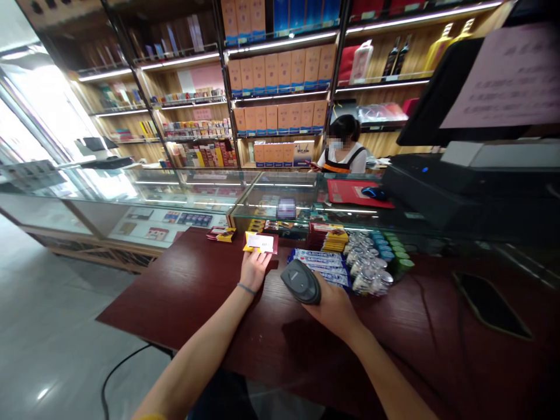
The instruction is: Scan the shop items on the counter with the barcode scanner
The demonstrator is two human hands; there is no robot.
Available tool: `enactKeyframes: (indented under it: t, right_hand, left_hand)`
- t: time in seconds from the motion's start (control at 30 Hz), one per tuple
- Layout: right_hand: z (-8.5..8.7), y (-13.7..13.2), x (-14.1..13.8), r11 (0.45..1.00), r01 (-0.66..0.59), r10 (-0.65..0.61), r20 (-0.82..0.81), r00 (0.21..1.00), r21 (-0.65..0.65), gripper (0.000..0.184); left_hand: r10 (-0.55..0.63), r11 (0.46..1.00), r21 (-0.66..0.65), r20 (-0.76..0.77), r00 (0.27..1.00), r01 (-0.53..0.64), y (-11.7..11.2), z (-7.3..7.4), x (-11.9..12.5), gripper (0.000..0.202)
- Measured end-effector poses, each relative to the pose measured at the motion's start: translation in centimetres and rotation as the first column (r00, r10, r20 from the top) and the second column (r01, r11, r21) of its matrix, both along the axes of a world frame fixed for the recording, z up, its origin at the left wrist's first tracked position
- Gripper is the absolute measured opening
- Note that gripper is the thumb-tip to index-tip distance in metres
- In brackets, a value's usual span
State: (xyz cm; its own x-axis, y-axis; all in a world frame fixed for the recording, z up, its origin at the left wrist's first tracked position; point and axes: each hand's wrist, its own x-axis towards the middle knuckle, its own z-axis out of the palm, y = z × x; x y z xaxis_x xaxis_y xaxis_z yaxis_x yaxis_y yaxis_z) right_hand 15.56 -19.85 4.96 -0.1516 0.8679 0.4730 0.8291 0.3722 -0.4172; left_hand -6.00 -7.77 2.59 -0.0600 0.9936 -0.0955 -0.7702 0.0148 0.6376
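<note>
**Spotter:** What's the left grip (256, 269) doing?

**Me:** Clenched on a red packet with a white label (260, 242). The packet sits right at the fingertips, ahead of the grip, out over the far part of the counter (184, 291).

**Spotter:** And the right grip (331, 306)?

**Me:** Grasping a black handheld barcode scanner (301, 282), its head angled toward the left grip. The two grips are near each other but not touching.

**Spotter:** What's closest to the right grip?

**Me:** Just ahead of it lie blue-and-white packs (321, 267). Beyond those and to the right stands a cluster of silver-lidded jars (367, 265), and a stack of red-and-yellow packets (328, 236) sits further ahead.

**Spotter:** Anything past the left grip?

**Me:** A few small packets (221, 234) lie ahead of it and to the left, at the counter's far edge, against a glass display case (188, 192).

**Spotter:** Anyone else there?

**Me:** Yes, a person in a white top and dark apron (343, 154), well ahead of both grips, beyond the case. Wooden shelves of boxed goods (275, 70) rise behind them. A black slab (490, 306) lies on the counter well right of the right grip.
</note>
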Motion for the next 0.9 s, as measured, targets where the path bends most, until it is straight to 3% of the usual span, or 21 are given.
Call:
enactKeyframes:
  t: [0.13, 0.27, 0.43, 0.53, 0.63, 0.73, 0.83, 0.9]
  right_hand:
    - [0.4, 0.0, 0.2, 0.999, -0.008, 0.007, -0.022, 1.0, -0.039, 0.048]
    - [1.3, -0.1, 0.1, 0.995, 0.016, -0.025, -0.092, 0.995, -0.094, 0.049]
    - [2.3, 0.0, 0.4, 0.976, 0.154, -0.191, -0.267, 0.944, -0.154, 0.036]
    - [2.6, 0.3, 1.3, 0.965, 0.235, -0.263, -0.404, 0.876, -0.118, 0.041]
    - [2.9, 0.5, 2.4, 0.947, 0.314, -0.305, -0.523, 0.796, -0.075, 0.046]
    - [3.4, 0.6, 3.4, 0.923, 0.377, -0.341, -0.62, 0.706, -0.078, 0.043]
    - [3.9, 0.8, 4.3, 0.897, 0.439, -0.347, -0.711, 0.611, -0.061, 0.046]
    - [4.1, 0.8, 4.8, 0.893, 0.448, -0.32, -0.746, 0.584, -0.032, 0.048]
  left_hand:
    - [0.001, 1.0, 0.002, -0.013, 1.0, -0.001, 0.0, 0.1, 0.0, 0.022]
    - [0.012, 1.0, -0.017, -0.063, 0.998, -0.013, 0.2, -0.1, 0.0, 0.025]
    - [0.017, 0.995, 0.099, -0.25, 0.968, 0.008, 0.5, 0.3, 0.4, 0.035]
    - [0.06, 0.985, 0.172, -0.402, 0.914, 0.011, 1.2, 1.4, 1.2, 0.044]
    - [0.178, 0.967, 0.254, -0.578, 0.797, -0.031, 2.5, 3.1, 2.4, 0.041]
    - [0.337, 0.913, 0.408, -0.755, 0.563, 0.0, 3.4, 5.3, 4.3, 0.029]
    - [0.447, 0.828, 0.525, -0.83, 0.335, 0.196, 3.8, 7.3, 6.9, 0.028]
    - [0.442, 0.773, 0.52, -0.852, 0.279, 0.363, 3.7, 8.2, 8.9, 0.029]
